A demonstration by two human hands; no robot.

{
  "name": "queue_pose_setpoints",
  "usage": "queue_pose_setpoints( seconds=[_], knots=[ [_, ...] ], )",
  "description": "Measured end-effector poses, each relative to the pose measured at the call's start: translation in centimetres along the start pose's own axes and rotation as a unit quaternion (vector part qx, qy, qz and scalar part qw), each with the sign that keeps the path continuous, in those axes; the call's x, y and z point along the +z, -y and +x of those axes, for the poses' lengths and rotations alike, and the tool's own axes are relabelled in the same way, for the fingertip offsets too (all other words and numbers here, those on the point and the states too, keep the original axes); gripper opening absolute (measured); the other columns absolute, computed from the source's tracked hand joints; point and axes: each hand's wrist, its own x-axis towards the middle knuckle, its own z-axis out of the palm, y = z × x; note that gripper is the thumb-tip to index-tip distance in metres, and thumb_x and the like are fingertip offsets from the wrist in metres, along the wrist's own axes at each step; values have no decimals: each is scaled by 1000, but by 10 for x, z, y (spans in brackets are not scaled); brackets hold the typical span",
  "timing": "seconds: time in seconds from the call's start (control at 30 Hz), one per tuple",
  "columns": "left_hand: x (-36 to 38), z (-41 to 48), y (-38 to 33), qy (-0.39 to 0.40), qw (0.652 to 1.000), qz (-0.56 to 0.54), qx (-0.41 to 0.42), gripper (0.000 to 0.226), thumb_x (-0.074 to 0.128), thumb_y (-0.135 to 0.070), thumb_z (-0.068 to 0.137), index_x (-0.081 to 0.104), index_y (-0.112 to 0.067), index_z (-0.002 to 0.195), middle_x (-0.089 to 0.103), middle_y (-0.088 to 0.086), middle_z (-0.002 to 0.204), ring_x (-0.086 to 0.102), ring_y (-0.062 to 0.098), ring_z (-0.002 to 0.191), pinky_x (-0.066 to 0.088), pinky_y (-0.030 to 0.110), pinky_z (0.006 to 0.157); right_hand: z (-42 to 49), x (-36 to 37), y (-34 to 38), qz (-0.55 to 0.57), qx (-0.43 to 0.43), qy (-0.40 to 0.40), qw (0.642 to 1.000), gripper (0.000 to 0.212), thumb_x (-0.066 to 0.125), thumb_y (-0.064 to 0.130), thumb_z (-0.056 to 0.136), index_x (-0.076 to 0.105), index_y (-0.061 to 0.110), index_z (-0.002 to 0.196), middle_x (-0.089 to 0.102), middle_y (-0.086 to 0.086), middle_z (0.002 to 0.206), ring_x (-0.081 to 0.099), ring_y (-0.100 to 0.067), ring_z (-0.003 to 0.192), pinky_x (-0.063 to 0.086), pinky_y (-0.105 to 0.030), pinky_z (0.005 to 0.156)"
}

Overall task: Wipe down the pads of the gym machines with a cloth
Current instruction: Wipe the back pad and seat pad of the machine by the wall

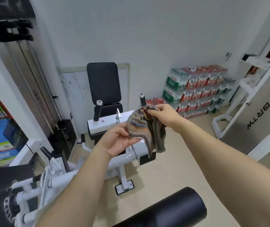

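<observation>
Nearest to the camera lies a black roller pad (163, 208). Above it both arms reach forward and hold a striped cloth (145, 128) in the air between them. The left hand (116, 141) grips its lower edge and the right hand (161, 112) pinches its top. Behind stands a white machine (122, 157) with a black back pad (104, 82). Packs of bottles (196, 90) are stacked by the wall.

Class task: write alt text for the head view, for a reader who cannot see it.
Two hands hold a striped cloth in mid-air: the right hand pinches its top, the left hand grips its lower edge. Behind stands a white gym machine with a black back pad; a black roller pad lies nearest the camera.
</observation>
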Motion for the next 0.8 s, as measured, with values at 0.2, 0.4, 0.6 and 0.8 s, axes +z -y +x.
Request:
queue_pose_setpoints(
  seconds=[0.2,0.4,0.6,0.8],
  knots=[
    [40,117,-15,-106,991,58,-52,40,39,-25,104,62,-3,128,66,23,129,64,39,120,48,56,105,107,-55,-20,-15,-28,38,999,35,72,33,91,72,0,104,77,-16,99,69,-20,80,57,-43,87],
    [64,226,12,-182,949,254,-40,36,60,-10,96,62,-27,127,75,13,112,73,30,104,58,50,93,210,-122,-65,-13,-54,113,992,22,72,23,90,70,1,90,64,-2,76,59,-15,71,48,-26,65],
    [115,336,51,-249,901,343,94,33,71,-1,85,71,-15,115,76,15,109,72,30,103,59,47,90,299,-192,-119,-26,-97,215,971,17,74,24,88,68,15,75,61,6,63,55,-6,56,40,-18,52],
    [181,431,84,-362,841,353,190,30,76,-1,82,71,-7,111,76,13,101,69,11,87,56,18,71,358,-270,-160,30,-80,266,960,18,76,24,88,65,11,84,57,5,61,50,-9,54,39,-19,49]
  ],
)
